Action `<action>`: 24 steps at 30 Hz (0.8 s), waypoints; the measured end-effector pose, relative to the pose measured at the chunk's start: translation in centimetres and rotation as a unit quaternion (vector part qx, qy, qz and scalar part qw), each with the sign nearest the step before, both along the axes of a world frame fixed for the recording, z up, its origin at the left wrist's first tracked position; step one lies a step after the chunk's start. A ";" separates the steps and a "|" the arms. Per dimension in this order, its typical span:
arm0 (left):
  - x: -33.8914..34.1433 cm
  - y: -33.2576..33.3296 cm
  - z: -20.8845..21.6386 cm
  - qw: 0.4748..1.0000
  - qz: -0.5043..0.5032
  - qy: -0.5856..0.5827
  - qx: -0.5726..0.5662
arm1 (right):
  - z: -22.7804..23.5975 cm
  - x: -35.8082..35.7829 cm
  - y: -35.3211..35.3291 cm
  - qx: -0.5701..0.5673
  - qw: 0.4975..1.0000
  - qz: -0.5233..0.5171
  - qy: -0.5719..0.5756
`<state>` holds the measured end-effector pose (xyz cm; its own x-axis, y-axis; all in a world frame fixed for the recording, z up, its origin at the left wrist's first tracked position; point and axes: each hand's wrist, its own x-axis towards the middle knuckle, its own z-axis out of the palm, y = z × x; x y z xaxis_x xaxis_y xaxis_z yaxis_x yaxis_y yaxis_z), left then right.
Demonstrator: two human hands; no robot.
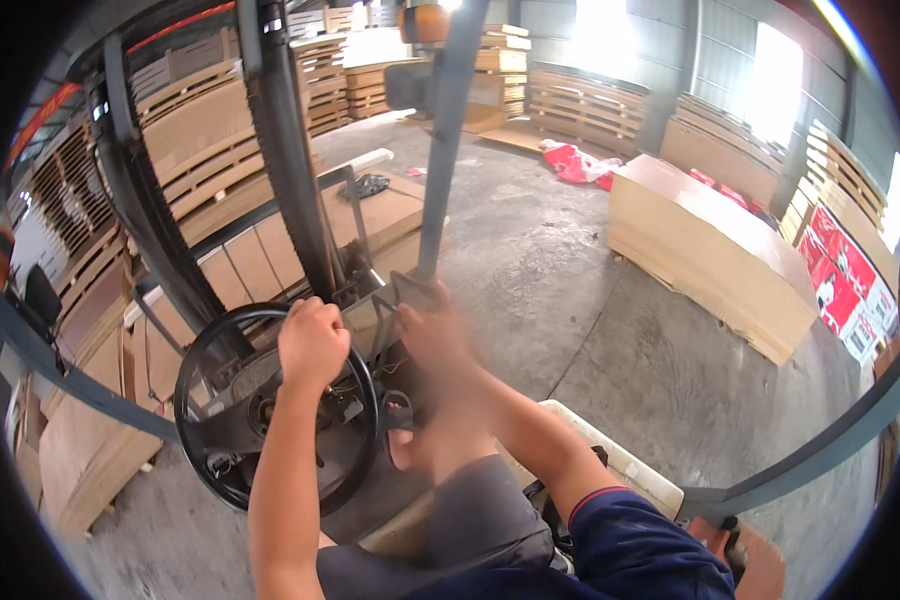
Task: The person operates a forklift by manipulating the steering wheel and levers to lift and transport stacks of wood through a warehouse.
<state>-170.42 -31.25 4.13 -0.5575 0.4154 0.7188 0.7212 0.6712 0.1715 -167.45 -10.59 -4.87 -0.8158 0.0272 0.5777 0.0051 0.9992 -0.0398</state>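
Observation:
My left hand [313, 342] is closed around the top right of the rim of a black steering wheel [186, 385]. Just right of the wheel, my right hand [436, 335] reaches forward beside the dashboard, close to thin dark control levers [382, 318]. Motion smears this hand and its wrist, so I cannot tell whether its fingers grip a lever. Below the wheel shows a sandaled foot [400, 440]. Ahead stands the dark forklift mast [288, 150], with a flat brown board stack [260, 255] beyond it.
To the right, a long stack of pale boards [710, 250] lies on the concrete floor [530, 270]. Wooden pallets [590, 105] line the back wall, near red-and-white sheeting [575, 163]. Grey cab posts [448, 140] frame the view. More boards [95, 440] lie at left.

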 end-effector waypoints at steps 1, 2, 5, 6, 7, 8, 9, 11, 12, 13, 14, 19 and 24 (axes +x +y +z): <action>-0.6 -0.4 0.0 1.000 0.005 0.002 0.004 | -0.4 0.0 0.0 -0.018 0.999 0.014 0.023; -1.1 -0.7 0.2 1.000 0.012 0.003 0.008 | -0.7 0.2 -0.1 -0.018 0.999 0.013 0.035; -1.7 -1.0 1.0 0.998 0.045 -0.038 0.011 | -1.3 0.6 0.1 -0.012 0.998 0.011 0.063; -1.7 -1.1 1.3 0.997 0.055 -0.046 0.011 | -1.5 0.9 0.2 -0.015 0.999 0.004 0.042; -1.6 -1.0 1.4 0.997 0.062 -0.054 0.010 | -1.2 1.5 0.1 -0.017 1.000 -0.001 0.021; -1.5 -1.0 1.5 0.996 0.070 -0.062 0.009 | -1.2 1.9 0.1 -0.020 1.000 -0.005 -0.001; -1.5 -1.0 1.5 0.995 0.078 -0.069 0.008 | -1.7 1.8 0.0 -0.033 0.999 -0.004 0.021; -1.9 -1.1 1.4 0.996 0.072 -0.055 0.008 | -2.3 1.5 -0.3 -0.065 0.995 -0.006 0.069; -2.0 -1.2 1.4 0.996 0.069 -0.047 0.007 | -2.4 1.2 -0.4 -0.071 0.996 -0.008 0.060; -2.1 -1.3 1.2 0.997 0.069 -0.045 0.007 | -2.2 1.0 -0.6 -0.077 0.996 -0.011 0.049; -2.0 -1.4 1.2 0.997 0.069 -0.042 0.008 | -1.9 0.8 -0.9 -0.083 0.996 -0.013 0.037; -2.2 -1.7 1.1 0.997 0.068 -0.017 0.017 | -0.7 -1.0 -1.5 -0.153 0.988 0.013 0.005; -1.2 -0.9 0.9 0.998 0.049 -0.018 0.020 | 1.9 -4.3 -1.2 -0.153 0.987 0.037 -0.016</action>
<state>-171.65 -32.14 4.99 -0.6197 0.3298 0.7122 0.6460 0.7297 0.2241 -171.79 -11.80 -2.99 -0.8394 0.1371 0.5260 -0.0606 0.9380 -0.3413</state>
